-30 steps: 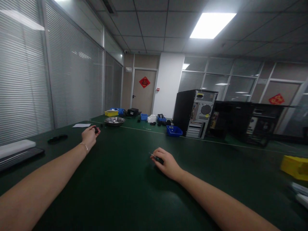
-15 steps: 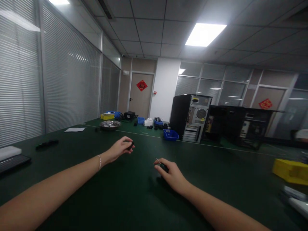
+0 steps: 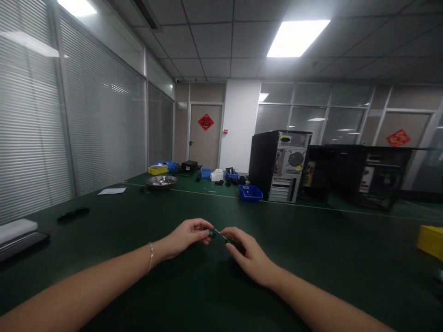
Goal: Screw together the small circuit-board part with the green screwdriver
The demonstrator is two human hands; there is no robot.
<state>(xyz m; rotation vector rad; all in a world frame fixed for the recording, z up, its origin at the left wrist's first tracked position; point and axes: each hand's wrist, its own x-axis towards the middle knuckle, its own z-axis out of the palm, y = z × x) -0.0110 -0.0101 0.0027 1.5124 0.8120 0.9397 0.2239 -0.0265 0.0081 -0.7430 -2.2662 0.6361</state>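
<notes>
My left hand (image 3: 192, 236) pinches a small green and dark part (image 3: 211, 233), which looks like a little circuit board, between thumb and fingers. In my right hand (image 3: 246, 251) is a screwdriver (image 3: 220, 234); its thin metal shaft points left and its dark handle is mostly hidden by my fingers. The shaft's tip meets or nearly meets the green part; whether they touch I cannot tell. Both hands are just above the green table mat (image 3: 194, 290).
A computer tower (image 3: 285, 168) stands at the back right, with a blue bin (image 3: 250, 193) before it. A metal bowl (image 3: 161, 182) and white paper (image 3: 112, 191) lie back left. A yellow bin (image 3: 430, 242) sits at the right edge, a black object (image 3: 72, 214) at left.
My left hand has moved right and nearer to me, bringing the small part to the screwdriver's tip. My right hand stays nearly in place. The view has shifted slightly.
</notes>
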